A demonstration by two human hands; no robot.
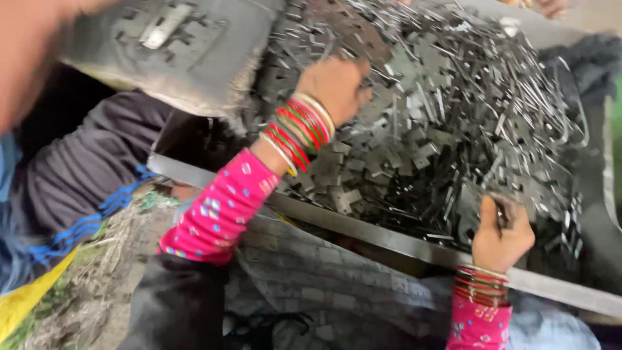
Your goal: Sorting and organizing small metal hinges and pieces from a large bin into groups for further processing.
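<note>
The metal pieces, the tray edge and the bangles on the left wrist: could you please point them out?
Metal pieces [440, 123]: head view, middle of the heap.
Tray edge [389, 236]: head view, bare near rim strip between the hands.
Bangles [299, 129]: head view, red and green bands on the left wrist.

Pink sleeves and stacked bangles on both arms

The left hand [334, 84], at upper centre of the frame, is wearing red, green and gold bangles above a bright pink sleeve showing small blue, white and yellow patches; the right hand [502, 236], at lower right, is wearing red and gold bangles over a matching pink patterned sleeve
</note>
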